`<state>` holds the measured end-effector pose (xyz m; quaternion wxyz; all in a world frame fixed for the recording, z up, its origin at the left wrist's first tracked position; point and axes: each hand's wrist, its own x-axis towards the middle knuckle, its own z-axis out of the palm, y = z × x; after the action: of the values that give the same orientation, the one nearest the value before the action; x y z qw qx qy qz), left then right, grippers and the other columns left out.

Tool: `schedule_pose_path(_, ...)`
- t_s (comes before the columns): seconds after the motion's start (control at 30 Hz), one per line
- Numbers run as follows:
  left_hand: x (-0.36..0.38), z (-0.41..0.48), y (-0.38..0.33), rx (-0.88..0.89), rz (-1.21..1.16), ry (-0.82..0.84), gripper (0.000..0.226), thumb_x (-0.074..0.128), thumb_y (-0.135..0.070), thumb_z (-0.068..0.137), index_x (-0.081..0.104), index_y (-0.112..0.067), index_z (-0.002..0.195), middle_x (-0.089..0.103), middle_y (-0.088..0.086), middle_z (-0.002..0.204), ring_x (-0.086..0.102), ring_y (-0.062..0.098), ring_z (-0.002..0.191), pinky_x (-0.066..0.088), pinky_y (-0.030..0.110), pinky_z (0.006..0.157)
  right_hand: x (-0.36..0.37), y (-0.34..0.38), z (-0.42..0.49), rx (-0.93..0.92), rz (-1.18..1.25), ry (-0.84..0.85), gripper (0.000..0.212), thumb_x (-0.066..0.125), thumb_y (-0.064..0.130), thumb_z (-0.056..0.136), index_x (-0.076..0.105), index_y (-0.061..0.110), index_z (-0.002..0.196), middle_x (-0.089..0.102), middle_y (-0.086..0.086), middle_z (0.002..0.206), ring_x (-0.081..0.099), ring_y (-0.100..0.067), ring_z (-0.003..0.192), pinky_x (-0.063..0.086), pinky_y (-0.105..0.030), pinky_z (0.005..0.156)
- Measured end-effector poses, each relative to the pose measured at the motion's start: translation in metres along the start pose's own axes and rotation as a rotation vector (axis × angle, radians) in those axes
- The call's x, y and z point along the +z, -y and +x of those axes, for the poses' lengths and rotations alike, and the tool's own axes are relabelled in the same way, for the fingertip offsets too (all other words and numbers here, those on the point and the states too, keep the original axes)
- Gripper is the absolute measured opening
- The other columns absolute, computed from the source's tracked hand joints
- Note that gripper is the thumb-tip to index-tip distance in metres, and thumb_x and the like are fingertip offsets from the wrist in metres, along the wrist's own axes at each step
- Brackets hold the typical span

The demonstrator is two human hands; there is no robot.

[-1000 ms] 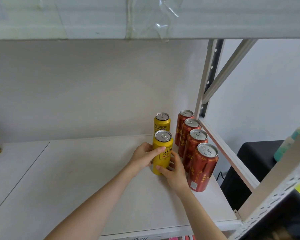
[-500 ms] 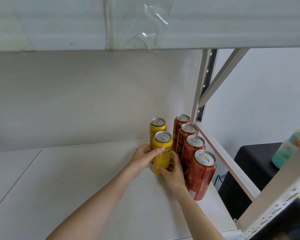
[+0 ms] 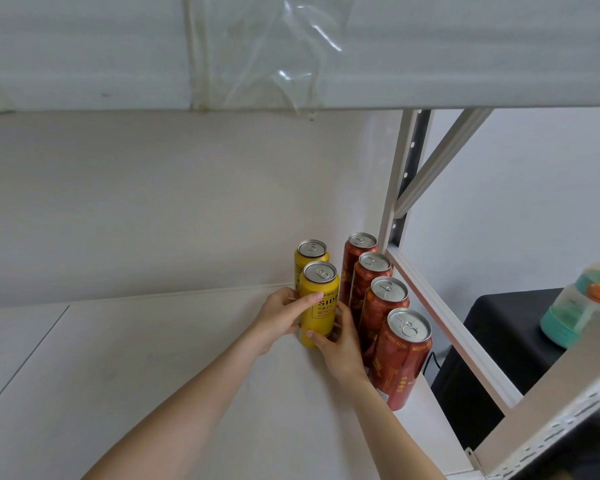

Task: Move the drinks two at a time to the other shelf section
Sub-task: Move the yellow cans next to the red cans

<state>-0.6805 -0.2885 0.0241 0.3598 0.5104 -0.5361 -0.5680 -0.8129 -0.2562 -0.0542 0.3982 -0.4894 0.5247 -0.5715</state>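
Front yellow can point(image 3: 321, 301) is gripped by both hands on the shelf point(image 3: 187, 375): left hand point(image 3: 283, 318) curled round its side, right hand point(image 3: 340, 344) round its base. 2nd yellow can point(image 3: 309, 258) stands just behind, 4 red cans point(image 3: 383, 306) alongside (right end). Judged approx. mid-task; nothing is lifted yet.

Six drink cans on the shelf point(image 3: 153, 358): two yellow, the front yellow can point(image 3: 323, 288) and the rear yellow can point(image 3: 311, 251). Four red in one row, counted front to back: first red can point(image 3: 404, 356), second red can point(image 3: 388, 301), third red can point(image 3: 373, 270), fourth red can point(image 3: 360, 242). One teal bottle point(image 3: 575, 308) off to the right, and two hands, left hand point(image 3: 280, 318) and right hand point(image 3: 341, 345).
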Motion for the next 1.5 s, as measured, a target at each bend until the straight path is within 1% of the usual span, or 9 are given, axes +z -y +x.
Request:
schedule_pose_path(0.27,0.001,-0.001,0.001,0.002,0.002,0.01,0.069,0.078,-0.061,0.056,0.064,-0.013,0.104,0.074,0.003,0.105,0.07,0.015,0.101,0.056,0.045,0.093,0.0,0.004,-0.004,0.01,-0.026,-0.017,0.07,0.075,0.001,0.078,0.044,0.034,0.132,0.058,0.003,0.129,0.057,-0.012,0.118,0.051,-0.042,0.099)
schedule_pose_path(0.47,-0.006,-0.009,0.003,0.023,0.103,-0.007,0.074,0.071,-0.072,0.052,0.067,-0.019,0.104,0.072,0.001,0.11,0.065,0.017,0.109,0.051,0.044,0.097,0.003,0.011,-0.012,0.032,-0.085,-0.085,0.065,0.076,0.004,0.078,0.046,0.042,0.122,0.061,0.005,0.124,0.058,-0.008,0.113,0.052,-0.036,0.096)
schedule_pose_path(0.6,-0.021,-0.019,0.011,0.038,0.13,-0.027,0.069,0.069,-0.073,0.054,0.07,-0.026,0.103,0.07,-0.008,0.109,0.063,0.007,0.108,0.051,0.038,0.098,0.006,0.017,-0.026,0.113,-0.156,-0.135,0.065,0.078,0.015,0.078,0.045,0.032,0.132,0.062,0.003,0.125,0.059,-0.013,0.115,0.049,-0.034,0.097)
schedule_pose_path(0.77,-0.049,-0.04,0.026,0.03,0.199,-0.095,0.073,0.064,-0.077,0.053,0.068,-0.027,0.106,0.069,-0.006,0.11,0.062,0.009,0.107,0.051,0.037,0.098,0.009,0.029,-0.055,0.165,-0.347,-0.179,0.069,0.074,0.02,0.083,0.039,0.017,0.143,0.056,-0.003,0.135,0.051,-0.02,0.125,0.038,-0.026,0.098)
schedule_pose_path(0.87,-0.069,-0.059,0.036,0.049,0.269,-0.138,0.062,0.065,-0.068,0.071,0.065,-0.023,0.114,0.068,-0.005,0.111,0.062,0.012,0.107,0.048,0.029,0.089,0.012,0.031,-0.077,0.173,-0.472,-0.173,0.069,0.075,0.02,0.083,0.039,0.012,0.142,0.054,-0.008,0.138,0.05,-0.026,0.126,0.04,-0.031,0.096)
schedule_pose_path(0.97,-0.09,-0.077,0.052,0.112,0.455,-0.211,0.041,0.06,-0.045,0.093,0.06,-0.017,0.124,0.065,0.002,0.118,0.059,0.019,0.115,0.043,0.028,0.092,0.014,0.035,-0.1,0.171,-0.643,-0.143,0.073,0.073,0.027,0.083,0.036,0.012,0.144,0.049,-0.008,0.142,0.046,-0.027,0.129,0.041,-0.037,0.1)
schedule_pose_path(1.27,-0.139,-0.146,0.081,0.297,1.25,-0.227,0.064,0.038,-0.054,0.086,0.051,-0.017,0.138,0.055,0.007,0.138,0.046,0.031,0.131,0.037,0.043,0.105,0.04,0.058,-0.165,0.022,-1.166,-0.018,0.074,0.059,0.042,0.089,0.024,0.021,0.151,0.031,-0.004,0.156,0.029,-0.028,0.141,0.029,-0.044,0.111)
schedule_pose_path(1.4,-0.148,-0.177,0.089,0.266,1.41,-0.237,0.059,0.043,-0.049,0.097,0.033,-0.024,0.149,0.032,0.005,0.157,0.021,0.027,0.148,0.016,0.05,0.117,0.051,0.064,-0.189,-0.061,-1.265,0.015,0.073,0.059,0.042,0.089,0.026,0.021,0.15,0.032,-0.008,0.156,0.028,-0.031,0.142,0.028,-0.047,0.112)
schedule_pose_path(1.5,-0.155,-0.207,0.094,0.288,1.405,-0.273,0.059,0.047,-0.046,0.096,0.035,-0.022,0.149,0.029,0.009,0.159,0.018,0.029,0.149,0.013,0.055,0.117,0.059,0.071,-0.208,-0.086,-1.339,0.066,0.073,0.052,0.045,0.092,0.016,0.024,0.152,0.022,-0.007,0.159,0.019,-0.03,0.146,0.02,-0.046,0.116)
